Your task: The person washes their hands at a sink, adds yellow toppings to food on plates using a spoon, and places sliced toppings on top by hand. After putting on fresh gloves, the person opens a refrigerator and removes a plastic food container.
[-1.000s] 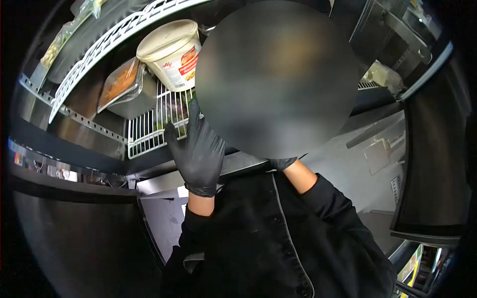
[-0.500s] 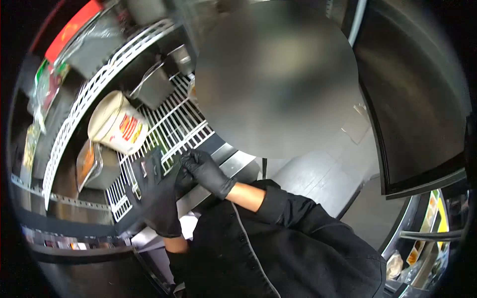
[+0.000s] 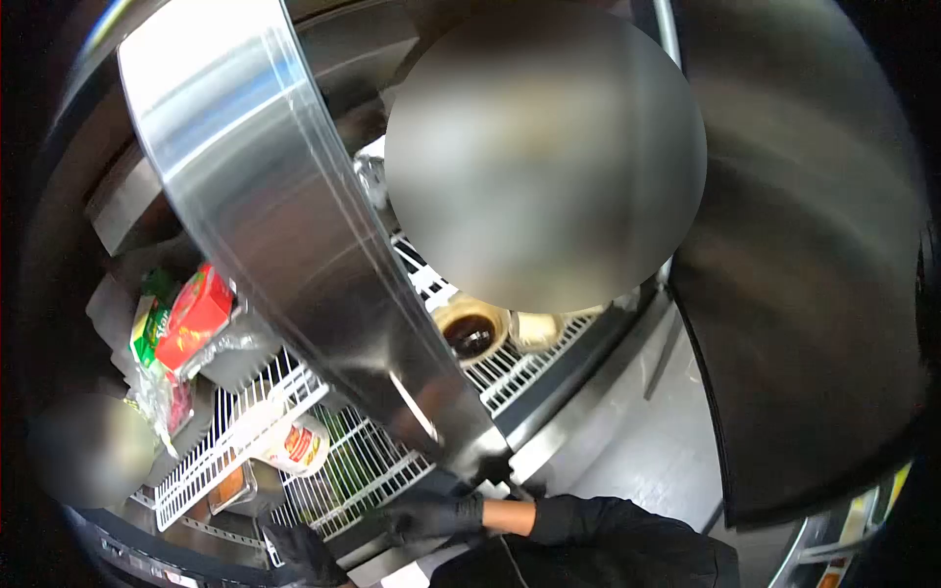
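Both my hands wear black gloves and sit low in the view, in front of an open refrigerator. My left hand [image 3: 304, 554] is at the bottom left, just below the lower wire shelf [image 3: 368, 470], with its fingers apart and nothing seen in them. To its right, my right hand [image 3: 436, 516] is over the dark front edge of the refrigerator. Its fingers blend into that edge, so their pose is unclear. Nearest the hands on the shelf are a white tub [image 3: 299, 446] with a red label and a metal pan [image 3: 245, 487] with orange-brown contents.
A steel door post [image 3: 284, 196] divides two shelved bays. On the left shelf are a red box [image 3: 196, 318], a green-yellow box [image 3: 147, 333] and bagged food [image 3: 162, 402]. Right of the post stands a container of dark liquid [image 3: 470, 335]. An open dark door [image 3: 804, 245] is at right.
The view has tilted up, bringing the post and right bay into sight. My hands now appear lower and farther apart; before, the right hand's fingers were pinched beside the spread left hand.
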The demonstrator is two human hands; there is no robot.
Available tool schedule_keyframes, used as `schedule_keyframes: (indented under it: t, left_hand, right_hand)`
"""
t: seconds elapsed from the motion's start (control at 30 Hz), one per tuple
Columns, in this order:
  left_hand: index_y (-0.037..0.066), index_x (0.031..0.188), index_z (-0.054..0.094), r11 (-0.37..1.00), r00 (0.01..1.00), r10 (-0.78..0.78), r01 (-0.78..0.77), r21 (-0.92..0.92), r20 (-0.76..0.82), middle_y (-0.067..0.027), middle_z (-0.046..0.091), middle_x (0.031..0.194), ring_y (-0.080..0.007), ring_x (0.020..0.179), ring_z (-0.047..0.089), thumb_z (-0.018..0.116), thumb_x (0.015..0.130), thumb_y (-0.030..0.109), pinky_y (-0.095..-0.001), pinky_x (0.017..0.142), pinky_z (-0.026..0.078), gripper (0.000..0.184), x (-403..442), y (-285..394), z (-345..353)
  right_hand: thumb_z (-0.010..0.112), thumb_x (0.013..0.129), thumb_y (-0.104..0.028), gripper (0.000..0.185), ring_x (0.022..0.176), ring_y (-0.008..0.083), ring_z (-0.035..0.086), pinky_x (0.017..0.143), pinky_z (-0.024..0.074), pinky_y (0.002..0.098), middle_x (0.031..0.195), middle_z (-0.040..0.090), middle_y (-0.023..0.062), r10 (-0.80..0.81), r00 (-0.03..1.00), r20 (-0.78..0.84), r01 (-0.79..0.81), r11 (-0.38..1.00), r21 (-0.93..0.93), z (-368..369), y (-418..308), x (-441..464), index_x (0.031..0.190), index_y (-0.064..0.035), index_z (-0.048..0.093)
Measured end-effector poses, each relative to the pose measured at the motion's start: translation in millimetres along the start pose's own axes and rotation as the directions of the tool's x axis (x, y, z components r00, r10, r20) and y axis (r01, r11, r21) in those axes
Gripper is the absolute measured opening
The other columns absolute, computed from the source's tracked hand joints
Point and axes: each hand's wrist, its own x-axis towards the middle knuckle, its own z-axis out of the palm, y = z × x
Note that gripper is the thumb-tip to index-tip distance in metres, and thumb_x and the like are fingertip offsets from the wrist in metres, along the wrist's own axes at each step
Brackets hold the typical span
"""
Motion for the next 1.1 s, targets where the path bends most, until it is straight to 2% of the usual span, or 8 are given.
schedule_keyframes:
  t: [0.03,0.13,0.27,0.37,0.57,0.83,0.97,1.1]
  left_hand:
    - [0.008,0.143,0.032,0.997,0.996,0.055,-0.051,0.065,-0.067,-0.0059,0.037,0.148,-0.0227,0.133,0.039,0.041,0.096,0.033,-0.0493,0.109,0.024,0.054,7,-4,-4]
    - [0.006,0.142,0.033,0.958,0.957,0.19,-0.133,0.252,-0.22,-0.0072,0.037,0.147,-0.0235,0.133,0.039,0.041,0.096,0.034,-0.0489,0.109,0.025,0.054,14,-11,-3]
    - [0.005,0.141,0.034,0.922,0.897,0.271,-0.138,0.361,-0.35,-0.009,0.038,0.146,-0.0245,0.133,0.039,0.04,0.096,0.037,-0.0484,0.109,0.025,0.056,-12,-20,34]
    - [0.003,0.14,0.035,0.916,0.87,0.278,-0.111,0.387,-0.408,-0.0103,0.039,0.146,-0.0253,0.133,0.039,0.04,0.096,0.038,-0.048,0.109,0.026,0.057,-40,-22,70]
    - [0.001,0.138,0.037,0.935,0.866,0.228,-0.067,0.348,-0.445,-0.0129,0.04,0.144,-0.0268,0.132,0.039,0.039,0.095,0.042,-0.0472,0.11,0.027,0.059,-79,-26,119]
    - [-0.003,0.136,0.039,0.984,0.991,-0.058,0.077,0.159,-0.12,-0.0164,0.041,0.142,-0.0288,0.132,0.04,0.037,0.095,0.046,-0.0461,0.11,0.028,0.064,-80,-36,159]
    - [-0.005,0.135,0.04,0.945,0.982,0.066,-0.005,0.326,-0.177,-0.0181,0.042,0.141,-0.0299,0.131,0.04,0.037,0.095,0.049,-0.0455,0.11,0.029,0.067,-87,-44,136]
    - [-0.007,0.134,0.041,0.814,0.863,0.381,-0.142,0.564,-0.333,-0.0199,0.043,0.14,-0.0309,0.131,0.04,0.036,0.095,0.051,-0.045,0.111,0.029,0.07,-96,-50,102]
  right_hand:
    - [0.057,0.093,-0.013,0.052,0.098,0.01,0.054,0.083,0.0472,0.027,0.116,0.06,0.0058,-0.001,0.994,0.106,0.007,0.998,-0.064,-9,-18,-5,0.142,-0.012,0.04]
    - [0.056,0.094,-0.017,0.05,0.106,0.0145,0.055,0.089,0.046,0.0307,0.119,0.058,0.0103,-0.357,0.932,0.065,0.355,0.861,-0.365,-43,-50,-34,0.14,-0.0086,0.041]
    - [0.06,0.087,-0.037,0.044,0.1,0.026,0.058,0.087,0.0441,0.0401,0.107,0.062,0.0094,-0.327,0.889,0.321,0.365,0.929,-0.066,-54,-49,-38,0.121,-0.01,0.055]
    - [0.055,0.089,-0.041,0.041,0.1,0.0249,0.058,0.085,0.045,0.0394,0.103,0.062,0.011,-0.578,0.816,-0.013,0.578,0.816,-0.027,-42,-66,-40,0.12,-0.0129,0.056]
    - [0.054,0.09,-0.038,0.04,0.101,0.0248,0.058,0.086,0.045,0.0388,0.104,0.062,0.0114,-0.485,0.875,-0.006,0.483,0.871,0.091,-26,-64,-33,0.12,-0.0119,0.056]
    - [0.053,0.091,-0.035,0.038,0.102,0.0247,0.057,0.087,0.0449,0.0381,0.106,0.061,0.012,-0.36,0.926,0.113,0.336,0.924,0.182,-21,-55,-22,0.12,-0.0106,0.055]
    - [0.053,0.091,-0.034,0.038,0.103,0.0246,0.057,0.088,0.0449,0.0377,0.107,0.06,0.0123,-0.323,0.929,0.179,0.287,0.936,0.202,-18,-58,-19,0.12,-0.0099,0.055]
    - [0.052,0.092,-0.032,0.037,0.104,0.0245,0.056,0.088,0.0448,0.0374,0.108,0.06,0.0127,-0.313,0.91,0.272,0.258,0.941,0.221,-17,-61,-24,0.121,-0.0093,0.055]
